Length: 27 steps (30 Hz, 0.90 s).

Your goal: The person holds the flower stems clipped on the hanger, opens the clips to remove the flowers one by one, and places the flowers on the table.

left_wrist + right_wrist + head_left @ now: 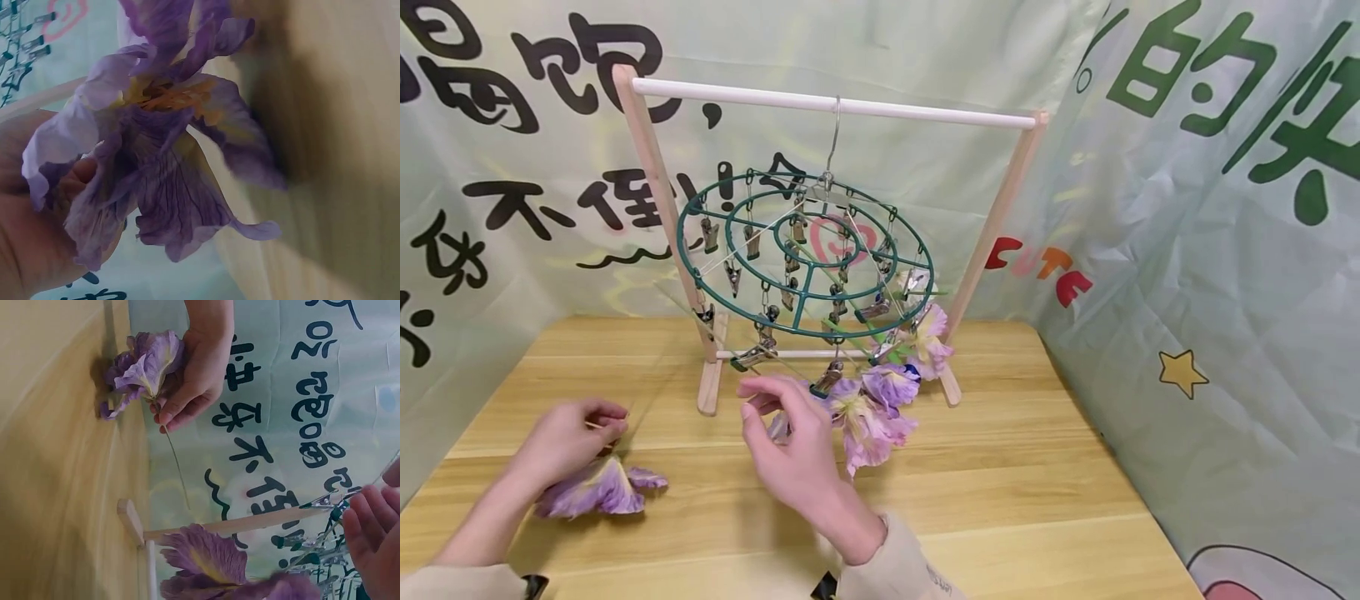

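Note:
My left hand (568,437) pinches the thin stem (178,464) of a purple artificial flower (598,487) just below its bloom, low over the table at the left. Purple petals with a yellow-orange centre fill much of the left wrist view. My right hand (793,442) is raised in front of a green round clip hanger (806,296), thumb and fingers loosely curved and apart, close to its lower metal clips (756,354). More purple and pink flowers (872,421) hang from the hanger's right side, partly behind that hand. Another flower (206,559) shows near it in the right wrist view.
The hanger's hook (835,133) hangs on the white bar (925,112) of a wooden stand (1003,217). Its feet (709,387) rest on the wood-grain table (1022,467). A printed cloth (1225,333) encloses the back and sides.

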### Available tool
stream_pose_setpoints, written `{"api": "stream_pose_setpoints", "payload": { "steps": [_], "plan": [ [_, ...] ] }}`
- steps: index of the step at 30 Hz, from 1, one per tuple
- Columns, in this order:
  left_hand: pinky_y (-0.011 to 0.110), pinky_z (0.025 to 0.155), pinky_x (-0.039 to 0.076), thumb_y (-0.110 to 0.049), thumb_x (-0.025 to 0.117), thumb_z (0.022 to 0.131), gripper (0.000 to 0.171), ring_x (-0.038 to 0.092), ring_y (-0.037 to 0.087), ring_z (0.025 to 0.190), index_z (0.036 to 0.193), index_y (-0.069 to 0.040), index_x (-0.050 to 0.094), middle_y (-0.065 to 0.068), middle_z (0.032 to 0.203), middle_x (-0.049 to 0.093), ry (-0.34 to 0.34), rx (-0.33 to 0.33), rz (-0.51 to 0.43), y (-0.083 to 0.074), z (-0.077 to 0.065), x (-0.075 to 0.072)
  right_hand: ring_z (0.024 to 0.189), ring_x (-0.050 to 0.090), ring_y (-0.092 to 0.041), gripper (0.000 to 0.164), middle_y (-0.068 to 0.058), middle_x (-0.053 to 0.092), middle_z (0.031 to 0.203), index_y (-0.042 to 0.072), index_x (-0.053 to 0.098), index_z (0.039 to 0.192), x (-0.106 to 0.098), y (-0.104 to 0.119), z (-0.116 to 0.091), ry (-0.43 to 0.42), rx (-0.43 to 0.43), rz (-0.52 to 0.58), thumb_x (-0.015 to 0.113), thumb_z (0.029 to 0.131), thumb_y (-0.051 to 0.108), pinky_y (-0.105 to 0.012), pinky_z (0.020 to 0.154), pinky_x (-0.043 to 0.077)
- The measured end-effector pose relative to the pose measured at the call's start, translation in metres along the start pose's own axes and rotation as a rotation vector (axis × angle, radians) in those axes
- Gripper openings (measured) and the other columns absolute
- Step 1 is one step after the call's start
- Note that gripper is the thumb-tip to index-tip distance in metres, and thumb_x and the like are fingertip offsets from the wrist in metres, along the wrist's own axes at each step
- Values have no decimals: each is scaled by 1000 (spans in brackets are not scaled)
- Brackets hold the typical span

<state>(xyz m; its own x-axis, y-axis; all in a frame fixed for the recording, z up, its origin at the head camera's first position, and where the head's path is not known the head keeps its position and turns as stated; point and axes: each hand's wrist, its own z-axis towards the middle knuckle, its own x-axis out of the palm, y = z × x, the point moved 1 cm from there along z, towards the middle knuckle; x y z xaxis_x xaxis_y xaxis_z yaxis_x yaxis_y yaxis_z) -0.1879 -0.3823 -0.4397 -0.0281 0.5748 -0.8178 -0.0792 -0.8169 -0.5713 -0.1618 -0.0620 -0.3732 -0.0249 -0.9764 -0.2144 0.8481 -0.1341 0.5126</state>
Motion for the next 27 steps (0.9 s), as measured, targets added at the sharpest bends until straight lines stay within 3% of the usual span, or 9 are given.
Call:
{"api": "stream_pose_setpoints", "payload": {
  "steps": [5,11,18,27],
  "plan": [
    [32,66,51,-12,70,96,25,65,20,82,110,9,70,7,90,71,46,-12,7,4,2,5,97,67,-21,29,-10,70,111,1,65,120,-5,-3,-7,-74,103,-36,68,92,-6,-31,83,60],
    [34,68,50,-12,71,94,25,60,17,78,108,9,70,3,86,68,87,-22,21,9,2,11,112,64,-25,38,-9,66,123,3,64,127,-6,-9,-12,-124,210,-80,71,90,-2,-39,96,55],
    [34,68,49,-11,73,93,23,57,16,76,106,8,70,0,82,64,131,-14,21,15,1,16,136,55,-26,52,-8,61,145,6,58,143,-7,-12,-9,-110,243,-113,69,92,1,-43,114,46],
    [36,70,51,-10,71,93,25,58,17,79,107,10,68,2,85,64,181,-24,15,20,0,16,145,47,-26,52,-7,53,154,4,53,150,-5,-17,-4,-52,350,-84,65,99,9,-42,121,36]
  ]
}}
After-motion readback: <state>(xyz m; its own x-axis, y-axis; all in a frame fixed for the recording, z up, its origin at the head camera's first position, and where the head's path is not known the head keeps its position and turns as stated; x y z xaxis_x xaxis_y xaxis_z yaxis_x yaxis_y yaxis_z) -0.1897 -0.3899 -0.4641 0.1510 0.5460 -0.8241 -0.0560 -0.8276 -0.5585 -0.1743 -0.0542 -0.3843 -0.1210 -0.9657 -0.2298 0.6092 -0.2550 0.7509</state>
